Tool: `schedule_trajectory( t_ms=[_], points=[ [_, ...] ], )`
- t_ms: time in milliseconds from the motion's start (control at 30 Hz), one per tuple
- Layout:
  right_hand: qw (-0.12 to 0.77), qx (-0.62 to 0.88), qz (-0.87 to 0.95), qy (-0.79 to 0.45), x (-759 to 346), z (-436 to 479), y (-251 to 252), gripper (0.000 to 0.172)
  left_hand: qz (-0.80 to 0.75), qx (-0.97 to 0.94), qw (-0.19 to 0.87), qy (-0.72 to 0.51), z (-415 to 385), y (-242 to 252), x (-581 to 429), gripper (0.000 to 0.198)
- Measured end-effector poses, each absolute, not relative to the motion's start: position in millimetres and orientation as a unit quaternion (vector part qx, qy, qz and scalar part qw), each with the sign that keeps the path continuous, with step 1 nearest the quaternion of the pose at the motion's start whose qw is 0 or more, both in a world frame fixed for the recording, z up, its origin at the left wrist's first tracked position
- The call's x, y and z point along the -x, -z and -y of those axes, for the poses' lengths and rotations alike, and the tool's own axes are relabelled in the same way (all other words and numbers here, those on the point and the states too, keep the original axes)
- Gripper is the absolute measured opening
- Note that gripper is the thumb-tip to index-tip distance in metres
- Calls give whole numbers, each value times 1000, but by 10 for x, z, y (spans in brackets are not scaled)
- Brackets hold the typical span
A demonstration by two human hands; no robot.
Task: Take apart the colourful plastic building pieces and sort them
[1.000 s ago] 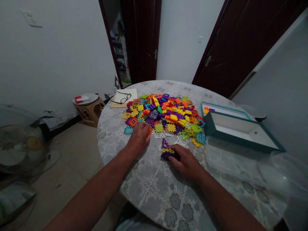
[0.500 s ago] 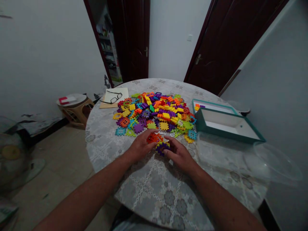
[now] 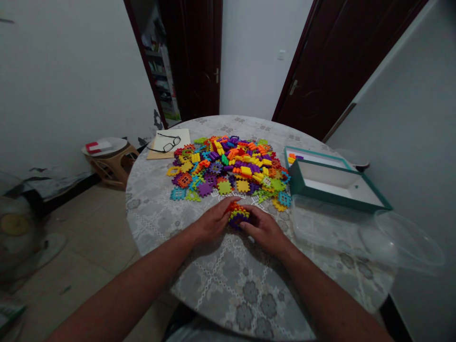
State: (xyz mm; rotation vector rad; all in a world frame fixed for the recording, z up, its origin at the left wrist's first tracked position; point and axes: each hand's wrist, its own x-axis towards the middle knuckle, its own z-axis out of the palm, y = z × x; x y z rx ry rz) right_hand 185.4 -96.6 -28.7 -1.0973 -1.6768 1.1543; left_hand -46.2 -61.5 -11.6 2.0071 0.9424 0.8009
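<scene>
A heap of bright plastic interlocking tiles (image 3: 230, 166) covers the middle of a round table (image 3: 228, 280) with a patterned cloth. Just in front of the heap, both my hands close round a small cluster of joined tiles (image 3: 238, 214) in purple, yellow and orange. My left hand (image 3: 213, 222) presses an orange tile against the cluster from the left. My right hand (image 3: 265, 230) grips the cluster from the right, fingers curled on its purple part.
An open teal box (image 3: 333, 183) stands at the right, a few tiles in its far part. A clear plastic tub and lid (image 3: 359, 230) lie nearer. Glasses on a notebook (image 3: 167, 142) rest at the table's far left. A stool (image 3: 109, 159) stands beside it.
My left hand brought an orange tile from the heap's edge to the cluster. Both hands have since drawn together round it. The camera shifted slightly.
</scene>
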Motion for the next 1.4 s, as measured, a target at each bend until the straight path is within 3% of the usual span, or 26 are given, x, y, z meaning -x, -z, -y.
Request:
schedule_trajectory(
  t_ms=[133, 233, 400, 633, 900, 1033, 1133, 1400],
  points=[
    [406, 461, 659, -434, -1829, 977, 283, 45, -343, -805, 389, -289, 682, 67, 451, 78],
    [397, 489, 659, -411, -1815, 986, 251, 42, -341, -807, 394, -276, 732, 23, 425, 83],
    [373, 469, 708, -374, -1845, 1007, 164, 38, -340, -831, 354, -262, 774, 16, 425, 77],
    [286, 452, 800, -271, -1848, 1080, 80, 30, -317, -876, 265, -250, 806, 81, 458, 86],
    [312, 459, 796, -241, -1827, 1089, 84, 19, -413, -835, 250, -263, 892, 54, 566, 63],
    [324, 455, 792, -245, -1828, 1085, 94, 34, -423, -843, 232, -238, 956, 77, 556, 49],
    [331, 445, 791, -256, -1828, 1085, 87, 48, -429, -845, 215, -237, 983, 105, 523, 53],
    [340, 437, 784, -280, -1825, 1086, 70, 53, -443, -849, 180, -223, 985, 183, 508, 64]
  ],
)
